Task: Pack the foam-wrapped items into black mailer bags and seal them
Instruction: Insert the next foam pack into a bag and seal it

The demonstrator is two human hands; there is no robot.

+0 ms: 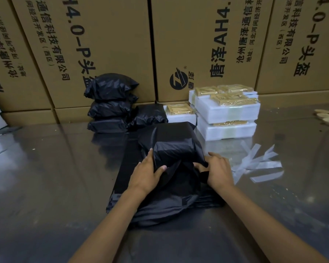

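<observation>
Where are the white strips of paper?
In the head view, the white strips lie on the shiny table, just right of the right hand and in front of the white foam stack.

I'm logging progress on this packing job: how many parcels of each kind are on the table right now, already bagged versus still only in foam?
Finished black parcels by the boxes: 4
Black parcel being handled, both hands on it: 1
White foam-wrapped items not yet bagged: 3, possibly more hidden in the stack
Total: 8
</observation>
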